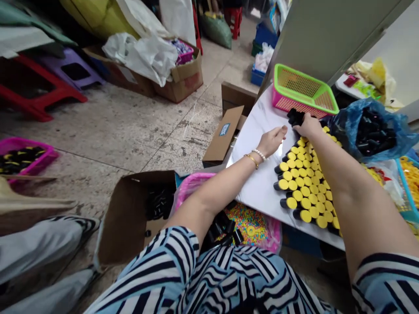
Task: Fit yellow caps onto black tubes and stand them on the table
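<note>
At the far side of the white table (253, 150), my right hand (308, 126) has its fingers closed on a small cluster of black plastic pieces (295, 117); their exact shape is blurred. My left hand (272, 141), with bracelets at the wrist, hovers over the table just left of it. Its fingers are loosely extended, and nothing shows in them. Below both hands, many black cylinders with yellow round tops (305, 192) stand packed in rows. My right forearm hides part of these rows.
A green and pink basket (304, 109) stands at the table's back. Right of the rows, a blue plastic bag (347, 126) holds black parts. A pink tub (276, 235) with colourful beads and black tubes sits below the table edge, beside an open carton (122, 218). Another person's legs (42, 248) are at left.
</note>
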Demonstrator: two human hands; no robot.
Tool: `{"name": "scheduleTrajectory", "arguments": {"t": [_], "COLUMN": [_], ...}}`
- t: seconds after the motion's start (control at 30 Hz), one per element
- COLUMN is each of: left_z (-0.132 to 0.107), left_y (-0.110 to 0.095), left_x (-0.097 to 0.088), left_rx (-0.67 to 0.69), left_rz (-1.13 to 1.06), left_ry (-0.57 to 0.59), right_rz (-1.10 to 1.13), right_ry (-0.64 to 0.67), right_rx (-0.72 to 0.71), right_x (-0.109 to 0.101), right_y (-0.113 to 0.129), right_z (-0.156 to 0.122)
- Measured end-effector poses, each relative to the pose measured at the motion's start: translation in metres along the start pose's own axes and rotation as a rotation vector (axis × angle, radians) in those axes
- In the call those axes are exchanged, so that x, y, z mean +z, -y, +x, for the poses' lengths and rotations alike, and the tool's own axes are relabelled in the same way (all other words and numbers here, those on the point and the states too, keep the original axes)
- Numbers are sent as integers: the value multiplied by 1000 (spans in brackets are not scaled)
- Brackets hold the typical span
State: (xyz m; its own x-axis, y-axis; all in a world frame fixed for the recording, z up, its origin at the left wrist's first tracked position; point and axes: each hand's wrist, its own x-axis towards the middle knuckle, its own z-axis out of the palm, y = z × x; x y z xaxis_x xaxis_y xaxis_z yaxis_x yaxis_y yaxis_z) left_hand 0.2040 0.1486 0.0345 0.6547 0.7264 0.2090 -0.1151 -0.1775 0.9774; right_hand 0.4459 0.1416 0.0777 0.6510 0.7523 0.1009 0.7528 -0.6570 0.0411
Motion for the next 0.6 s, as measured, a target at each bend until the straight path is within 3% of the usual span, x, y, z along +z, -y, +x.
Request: {"name": "scheduleTrajectory", "arguments": {"t": [0.17,0.43,0.6], "left_z": [5,7,4], "left_y": [-2,3,-12], "left_x": [-4,-7,-12], "left_rx": [15,5,-7], "left_rz": [17,47,50], "left_ry": [-60,-142,-186], "right_rz": [2,4,16], "right_ry": [-36,10,-1], "right_rx": [-28,-42,-141], "right_x": [8,-14,-48], "right_y": [9,61,69], "right_z": [9,-8,-38]}}
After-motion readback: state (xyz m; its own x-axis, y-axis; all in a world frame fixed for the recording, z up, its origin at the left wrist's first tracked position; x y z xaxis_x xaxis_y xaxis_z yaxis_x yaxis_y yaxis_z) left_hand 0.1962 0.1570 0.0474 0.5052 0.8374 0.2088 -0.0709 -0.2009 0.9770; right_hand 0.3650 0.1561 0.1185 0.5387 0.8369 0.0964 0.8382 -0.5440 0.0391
